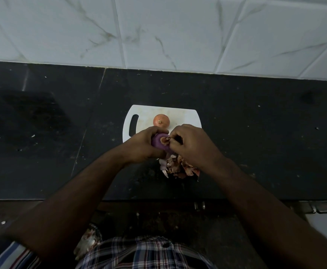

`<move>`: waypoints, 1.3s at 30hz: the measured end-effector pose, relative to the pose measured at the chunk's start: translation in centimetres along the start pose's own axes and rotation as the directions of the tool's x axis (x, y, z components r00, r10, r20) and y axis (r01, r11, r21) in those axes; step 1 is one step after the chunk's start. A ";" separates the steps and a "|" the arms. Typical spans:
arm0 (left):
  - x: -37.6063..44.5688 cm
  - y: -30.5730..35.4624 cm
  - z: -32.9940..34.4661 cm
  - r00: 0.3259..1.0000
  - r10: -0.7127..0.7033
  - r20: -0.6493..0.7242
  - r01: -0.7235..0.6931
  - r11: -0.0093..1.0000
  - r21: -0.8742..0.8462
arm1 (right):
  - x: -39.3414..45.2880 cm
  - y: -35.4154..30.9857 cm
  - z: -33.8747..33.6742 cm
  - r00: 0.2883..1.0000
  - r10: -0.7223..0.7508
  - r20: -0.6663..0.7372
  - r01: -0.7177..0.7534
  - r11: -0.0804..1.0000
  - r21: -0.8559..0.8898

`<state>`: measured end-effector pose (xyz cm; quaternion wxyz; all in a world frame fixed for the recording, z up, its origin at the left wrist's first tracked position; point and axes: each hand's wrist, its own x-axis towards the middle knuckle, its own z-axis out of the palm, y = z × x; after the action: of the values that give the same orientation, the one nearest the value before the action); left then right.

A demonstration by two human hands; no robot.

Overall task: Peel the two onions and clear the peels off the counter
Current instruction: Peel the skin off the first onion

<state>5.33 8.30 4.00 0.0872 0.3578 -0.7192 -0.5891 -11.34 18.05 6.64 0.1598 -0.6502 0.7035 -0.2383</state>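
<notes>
Between the hands, the left hand (143, 145) grips a nearly bare round purple onion (159, 142) while the right hand (189, 144) pinches at its root end, with a brown-skinned round onion (161, 120) just beyond them unpeeled and a heap of dry papery peels (179, 167) beneath them still on the black stone desk (255, 133).

Left hand (142, 145) fingers curled in a grip; right hand (189, 141) fingers pinching.

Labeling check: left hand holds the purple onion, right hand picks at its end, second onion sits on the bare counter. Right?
One slip: the second onion sits on the white cutting board, not the counter, as the head view shows. The left hand does hold the purple onion while the right hand picks at its end.
</notes>
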 end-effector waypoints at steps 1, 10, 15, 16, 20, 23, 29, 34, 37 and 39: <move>0.0 0.0 -0.1 1.000 0.003 0.007 -0.003 1.000 -0.011 | 0.0 -0.1 0.0 1.000 -0.006 0.004 0.006 1.000 -0.014; -0.9 0.1 -1.1 0.997 0.020 0.073 -0.004 0.976 -0.216 | 0.8 2.6 -1.4 0.993 0.120 -0.016 -0.121 0.991 -0.051; -0.9 -0.3 -1.2 0.998 -0.009 0.059 0.027 0.947 -0.321 | -0.8 3.4 -0.9 0.960 0.176 0.218 -0.161 0.983 -0.084; -1.0 -0.3 -1.1 0.998 -0.009 0.057 0.028 0.943 -0.331 | -0.9 3.4 -1.0 0.961 0.196 0.195 -0.194 0.981 -0.032; -0.9 -0.1 -0.7 0.998 0.012 0.057 0.010 0.934 -0.357 | -0.8 2.2 -1.7 0.950 0.235 0.205 -0.304 0.845 0.440; -0.8 0.3 -0.3 0.999 0.032 0.032 -0.019 0.941 -0.338 | -0.6 1.1 -1.0 0.953 0.209 0.218 -0.289 0.837 0.464; -0.9 0.7 -0.1 0.998 0.046 -0.032 -0.053 0.951 -0.304 | -0.3 0.3 -0.1 0.963 0.239 0.122 -0.268 0.827 0.494; -1.4 0.3 -0.3 0.996 -0.031 0.088 0.083 0.733 -0.675 | -0.2 0.6 -1.6 0.954 0.186 0.236 -0.300 0.626 0.719; -1.4 0.4 0.0 0.989 -0.076 0.128 0.143 0.715 -0.684 | -0.6 0.4 -2.0 0.988 0.105 0.112 -0.152 0.765 0.626; -1.3 0.6 0.2 0.983 -0.101 0.152 0.178 0.706 -0.685 | -0.5 -0.2 -1.5 0.993 0.073 0.091 -0.112 0.813 0.571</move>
<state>5.95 9.32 4.85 0.1333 0.3215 -0.4192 -0.8385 -11.98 18.76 7.97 0.3824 -0.5440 0.6242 -0.4101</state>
